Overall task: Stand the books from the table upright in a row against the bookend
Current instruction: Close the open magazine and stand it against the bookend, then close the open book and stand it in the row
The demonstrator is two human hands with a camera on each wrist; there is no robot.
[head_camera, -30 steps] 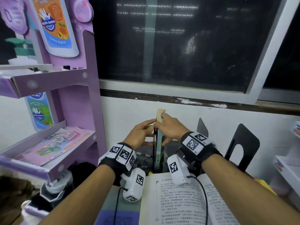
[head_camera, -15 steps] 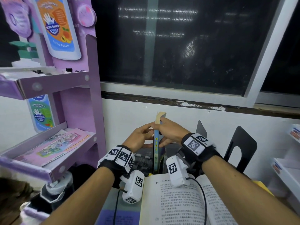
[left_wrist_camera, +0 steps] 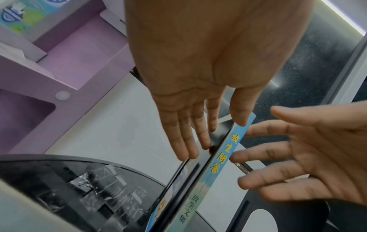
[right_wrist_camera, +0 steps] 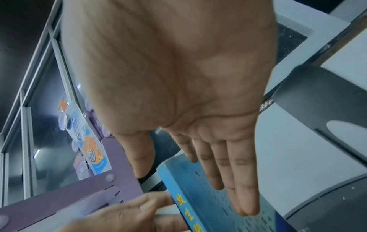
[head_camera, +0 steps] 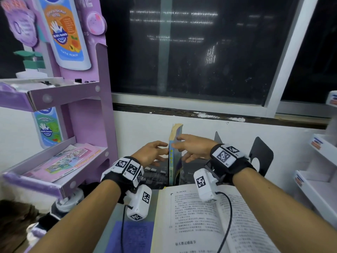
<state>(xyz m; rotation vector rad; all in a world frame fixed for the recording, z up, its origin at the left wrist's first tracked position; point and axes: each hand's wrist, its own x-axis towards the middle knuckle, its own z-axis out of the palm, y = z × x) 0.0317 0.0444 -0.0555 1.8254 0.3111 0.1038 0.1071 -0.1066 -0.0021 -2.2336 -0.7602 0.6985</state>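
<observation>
A thin blue book [head_camera: 173, 161] with yellow characters on its spine [left_wrist_camera: 222, 157] stands upright on the table, spine toward me. My left hand [head_camera: 155, 152] is at its left side, its straight fingers [left_wrist_camera: 186, 141] against the left cover. On the other side my right hand [head_camera: 193, 145] lays straight fingers [right_wrist_camera: 234, 180] flat on the blue cover [right_wrist_camera: 214, 204], thumb over the top edge. Neither hand curls round the book. A black metal bookend [head_camera: 264, 152] stands to the right, well apart from the book. A second black upright [head_camera: 218, 138] shows behind my right wrist.
An open book [head_camera: 200, 225] lies flat in front of the standing one. A dark cover with photos [head_camera: 155, 172] lies under my left hand. A purple display shelf [head_camera: 87, 125] crowds the left, white shelves [head_camera: 319, 179] the right. The wall is close behind.
Both hands have loosened from gripping the book; the fingers are now straight and spread along its sides. The book stays upright in about the same place.
</observation>
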